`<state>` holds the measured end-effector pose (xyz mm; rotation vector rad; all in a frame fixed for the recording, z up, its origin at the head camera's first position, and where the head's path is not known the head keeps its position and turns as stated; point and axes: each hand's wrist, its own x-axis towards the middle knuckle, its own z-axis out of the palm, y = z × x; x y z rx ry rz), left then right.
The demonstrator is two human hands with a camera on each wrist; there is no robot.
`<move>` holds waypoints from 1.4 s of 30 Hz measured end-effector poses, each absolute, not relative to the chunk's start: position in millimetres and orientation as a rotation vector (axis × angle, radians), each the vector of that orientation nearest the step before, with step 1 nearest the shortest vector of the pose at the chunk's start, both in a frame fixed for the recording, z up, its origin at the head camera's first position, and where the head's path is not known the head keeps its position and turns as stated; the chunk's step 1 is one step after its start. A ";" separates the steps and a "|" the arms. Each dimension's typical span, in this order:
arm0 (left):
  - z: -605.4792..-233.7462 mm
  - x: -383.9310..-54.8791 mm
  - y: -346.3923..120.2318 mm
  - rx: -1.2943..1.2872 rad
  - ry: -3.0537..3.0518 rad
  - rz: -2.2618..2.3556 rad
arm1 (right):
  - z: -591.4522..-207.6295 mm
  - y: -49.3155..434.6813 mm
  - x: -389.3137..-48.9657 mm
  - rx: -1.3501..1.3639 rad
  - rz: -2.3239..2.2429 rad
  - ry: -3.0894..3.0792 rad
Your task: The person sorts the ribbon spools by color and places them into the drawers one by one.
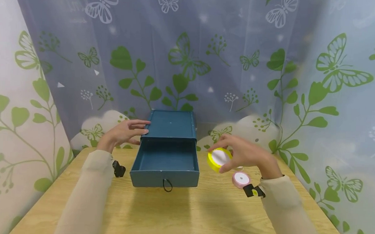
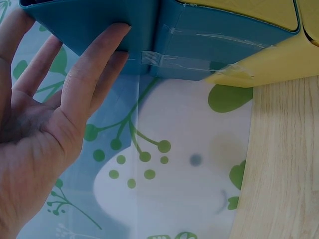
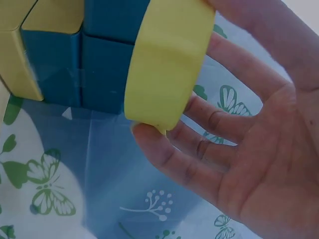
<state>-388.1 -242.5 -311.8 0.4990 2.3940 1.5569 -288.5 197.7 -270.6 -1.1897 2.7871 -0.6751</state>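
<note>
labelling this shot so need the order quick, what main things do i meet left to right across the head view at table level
Left hand → open blue drawer box → yellow roll → pink roll.

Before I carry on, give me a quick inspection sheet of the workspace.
Surface: wood-grain table.
Job's things: blue box, drawer pulled open; yellow roll, held above the table; pink roll, on the table.
Clutter: a round item beyond the pink roll, mostly hidden.
Left grip: touching the box's left edge.
Right grip: holding the yellow roll.
Cables: nothing seen.
Surroundings: butterfly-and-leaf patterned cloth behind and at both sides.
</note>
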 end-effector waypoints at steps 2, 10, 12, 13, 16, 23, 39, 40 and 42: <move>-311.6 -388.5 -242.8 0.501 2.393 1.559 | -267.7 193.9 -289.7 -1.212 -0.675 2.784; -311.2 -388.1 -242.3 0.493 2.385 1.563 | -260.6 183.2 -290.5 -1.263 -0.693 2.769; -311.5 -388.0 -242.2 0.494 2.386 1.563 | -259.4 181.4 -290.5 -1.264 -0.708 2.760; -311.6 -387.9 -242.1 0.495 2.385 1.564 | -258.9 180.7 -290.5 -1.264 -0.715 2.757; -311.5 -387.5 -241.6 0.488 2.393 1.564 | -257.5 179.4 -290.4 -1.259 -0.740 2.745; -312.6 -389.1 -242.6 0.474 2.400 1.566 | -253.8 174.4 -289.3 -1.275 -0.749 2.746; -311.1 -385.2 -241.5 0.447 2.395 1.567 | -233.5 134.7 -292.3 -1.342 -0.575 2.752; -310.9 -384.9 -241.3 0.445 2.397 1.566 | -232.4 131.9 -292.8 -1.348 -0.561 2.752; -310.3 -384.4 -240.6 0.453 2.393 1.567 | -229.9 126.7 -293.6 -1.355 -0.539 2.754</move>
